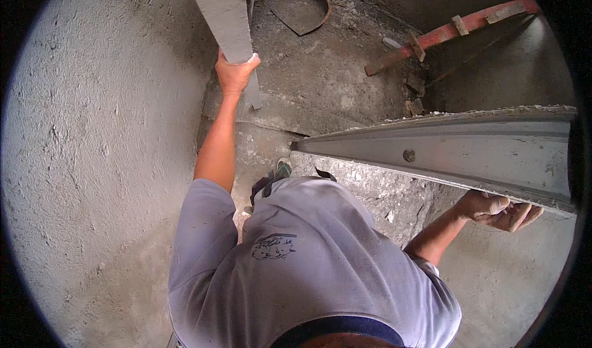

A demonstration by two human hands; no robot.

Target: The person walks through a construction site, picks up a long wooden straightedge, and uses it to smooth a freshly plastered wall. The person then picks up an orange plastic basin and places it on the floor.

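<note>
My left hand (235, 77) is closed around a long, flat grey board (225, 15), its thumb tip whitened with dust or plaster. The board broadens toward the top edge of the picture, and a narrower grey strip shows below my hand. On the right, a long grey metal door frame (487, 149) has crusted mortar along its edges and a round hole in its face. My right hand (501, 211), dusty and with fingers curled, grips the frame's near edge. Part of that grip is hidden from view.
A rough grey plastered wall (105, 144) rises along my left. On the dirty floor lies a round shallow pan (303, 10) with one pointed side. A red beam (450, 35) with small wooden cleats slants at the far right, near rubble (414, 92). My shoe (283, 167) stands near the frame's far end.
</note>
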